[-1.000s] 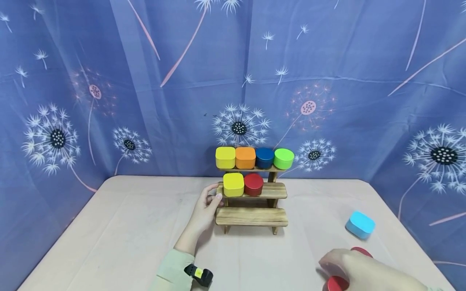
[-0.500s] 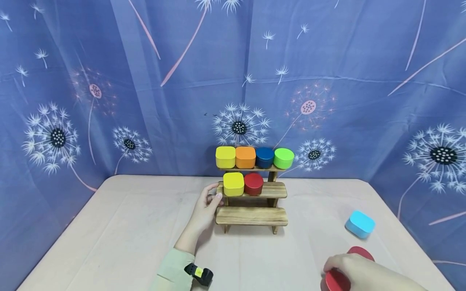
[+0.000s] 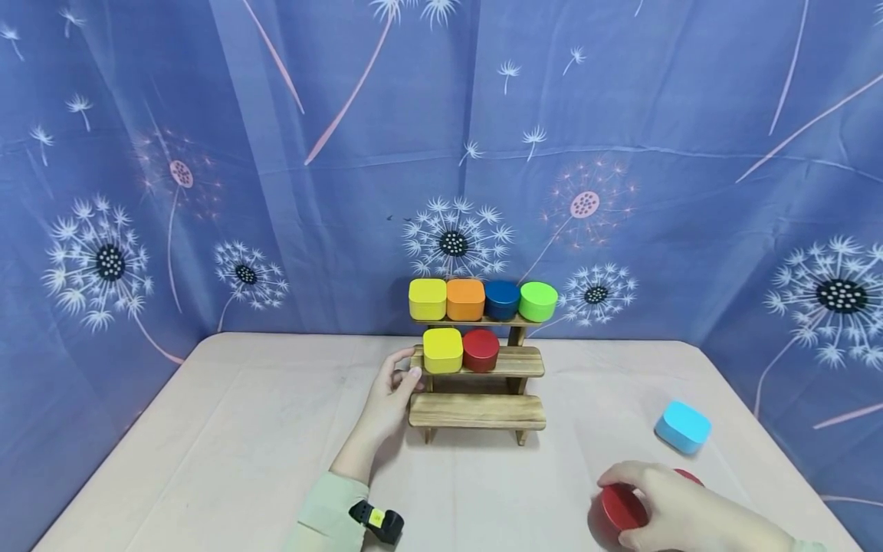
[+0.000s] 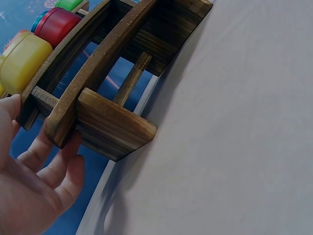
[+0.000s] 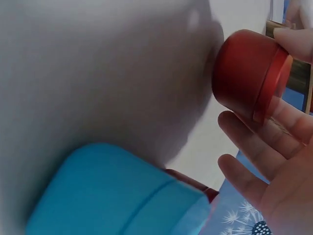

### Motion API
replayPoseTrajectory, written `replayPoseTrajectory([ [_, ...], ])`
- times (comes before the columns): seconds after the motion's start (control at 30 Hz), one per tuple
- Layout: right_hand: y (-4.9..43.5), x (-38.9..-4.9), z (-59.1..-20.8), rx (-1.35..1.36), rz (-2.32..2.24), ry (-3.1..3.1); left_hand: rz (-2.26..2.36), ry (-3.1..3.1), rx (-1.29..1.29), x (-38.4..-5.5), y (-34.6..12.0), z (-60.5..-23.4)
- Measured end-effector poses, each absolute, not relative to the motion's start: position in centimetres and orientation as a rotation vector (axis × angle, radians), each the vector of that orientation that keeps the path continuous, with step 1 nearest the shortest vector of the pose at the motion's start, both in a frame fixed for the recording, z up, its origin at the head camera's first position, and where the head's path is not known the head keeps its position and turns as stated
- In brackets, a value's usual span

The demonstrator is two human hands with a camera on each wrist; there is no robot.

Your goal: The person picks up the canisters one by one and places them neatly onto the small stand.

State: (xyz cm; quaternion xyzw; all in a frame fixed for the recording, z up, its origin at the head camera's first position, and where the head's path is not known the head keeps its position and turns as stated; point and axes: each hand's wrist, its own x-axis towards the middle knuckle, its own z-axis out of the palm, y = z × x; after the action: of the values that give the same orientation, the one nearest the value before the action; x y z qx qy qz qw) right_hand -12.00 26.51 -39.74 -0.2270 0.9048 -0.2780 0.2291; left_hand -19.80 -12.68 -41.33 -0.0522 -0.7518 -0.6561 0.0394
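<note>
My left hand (image 3: 388, 399) holds the left end of the middle step of a three-step wooden display stand (image 3: 476, 412), thumb in front. In my right hand (image 3: 672, 506), thumb and fingers grip a round red tin (image 3: 621, 510) at the lower right; the right wrist view has its lid edge (image 5: 274, 81) toward the palm. Partly hidden behind that hand is another red tin (image 3: 690, 476). A yellow tin (image 3: 443, 350) and a round red tin (image 3: 480, 350) share the middle step. Along the top step sit yellow (image 3: 428, 300), orange (image 3: 465, 300), dark blue (image 3: 502, 300) and green (image 3: 538, 301) tins.
A light blue tin (image 3: 683, 427) lies on the pale tabletop (image 3: 276, 445) beyond the right hand. Blue dandelion-print cloth (image 3: 345, 192) hangs behind and along both sides of the table. A black band (image 3: 375, 521) is on the left wrist.
The right hand has closed on the red tin and moved it slightly forward and left. My left hand and the stand keep their place.
</note>
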Motion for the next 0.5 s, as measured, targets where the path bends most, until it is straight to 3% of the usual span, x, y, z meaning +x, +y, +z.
replayPoseTrajectory([
  [0.2,25.7,-12.8,-39.6,-0.980,-0.714,2.693,-2.006,-2.303,-0.157,-19.7,-12.6,-41.2],
  [0.5,24.5,-13.7,-38.9,-1.184,-0.770,2.904,-2.003,-2.301,-0.152,-20.2,-12.8,-41.9],
])
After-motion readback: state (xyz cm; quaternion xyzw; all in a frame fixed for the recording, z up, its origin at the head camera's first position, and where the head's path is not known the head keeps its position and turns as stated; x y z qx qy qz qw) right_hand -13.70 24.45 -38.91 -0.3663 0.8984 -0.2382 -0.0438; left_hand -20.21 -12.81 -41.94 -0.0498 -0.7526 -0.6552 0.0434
